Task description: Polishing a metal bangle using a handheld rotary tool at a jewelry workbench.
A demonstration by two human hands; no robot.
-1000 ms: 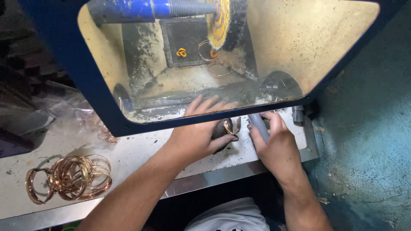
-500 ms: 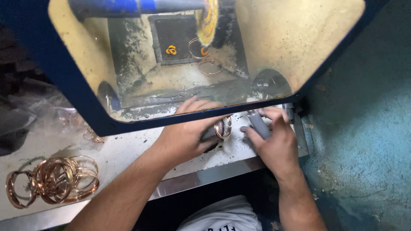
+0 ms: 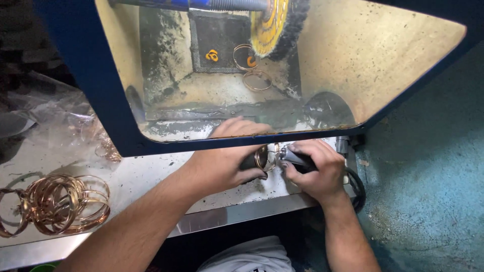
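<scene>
Fingers of my left hand (image 3: 227, 163) pinched a bangle (image 3: 261, 157), right hand (image 3: 315, 168) gripped a dark tool (image 3: 297, 158), worktop's (image 3: 146, 176) back edge.

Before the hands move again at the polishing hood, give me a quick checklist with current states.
1. Left hand has a grip on the thin gold-coloured metal bangle: ok.
2. Right hand has a grip on the dark grey handled tool: ok.
3. Both hands apart from the yellow bristle polishing wheel: ok.
4. Wheel spinning or stopped: cannot tell.
5. Pile of copper-coloured bangles apart from the hands on the dusty metal bench: ok.
6. Tool tip touching the bangle: cannot tell.
</scene>
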